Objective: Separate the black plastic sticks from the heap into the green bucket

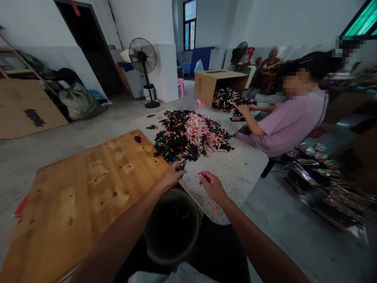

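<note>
My left hand [171, 175] is closed round several small black pieces [181, 166] with coloured tips, over the corner between the wooden board and the speckled table. My right hand [214, 188] pinches a tiny red-and-pale piece [200, 175] between thumb and fingertips, above the speckled table [247, 163]. Just beyond both hands lies a large heap of black pieces [173, 143] with orange and green tips. Pink-and-white patterned pieces [196, 127] lie on top and to its right. Below my hands, between my legs, stands a dark round bucket [153, 251]; its inside is too dark to make out.
A wooden board [88, 188] extends left, with a small black cluster [137, 138] on it. Orange bits [215, 210] lie near the table's front corner. A co-worker [294, 118] sits at right beside a tipped cardboard box [204, 88] spilling pieces. Plastic-wrapped packs [330, 192] cover the floor.
</note>
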`<action>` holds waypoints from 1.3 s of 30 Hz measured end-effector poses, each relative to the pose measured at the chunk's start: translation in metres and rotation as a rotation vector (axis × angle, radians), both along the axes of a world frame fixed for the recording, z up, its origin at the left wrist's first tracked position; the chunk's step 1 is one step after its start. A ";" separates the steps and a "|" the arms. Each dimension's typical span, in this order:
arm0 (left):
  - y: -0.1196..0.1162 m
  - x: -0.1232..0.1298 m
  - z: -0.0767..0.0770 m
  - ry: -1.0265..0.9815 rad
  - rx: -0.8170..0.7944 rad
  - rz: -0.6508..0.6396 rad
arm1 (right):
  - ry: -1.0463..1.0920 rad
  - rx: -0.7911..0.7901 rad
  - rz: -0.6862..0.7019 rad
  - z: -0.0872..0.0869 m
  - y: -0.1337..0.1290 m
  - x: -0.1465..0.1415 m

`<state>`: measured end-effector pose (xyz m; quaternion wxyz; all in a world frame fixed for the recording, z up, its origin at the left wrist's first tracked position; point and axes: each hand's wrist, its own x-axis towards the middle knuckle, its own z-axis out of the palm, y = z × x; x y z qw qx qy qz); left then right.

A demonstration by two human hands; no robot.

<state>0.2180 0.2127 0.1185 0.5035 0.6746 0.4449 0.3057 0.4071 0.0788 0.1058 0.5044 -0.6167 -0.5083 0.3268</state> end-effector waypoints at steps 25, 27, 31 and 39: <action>-0.114 -0.087 0.126 -0.109 0.086 -0.305 | 0.172 -0.026 0.362 0.104 -0.040 -0.066; -0.112 -0.086 0.127 -0.105 0.119 -0.323 | 0.236 -0.065 0.371 0.102 -0.040 -0.065; -0.109 -0.086 0.126 -0.062 0.057 -0.389 | 0.225 -0.095 0.395 0.098 -0.039 -0.064; -0.103 -0.089 0.115 -0.058 -0.122 -0.424 | -0.149 -0.001 0.419 0.107 -0.044 -0.064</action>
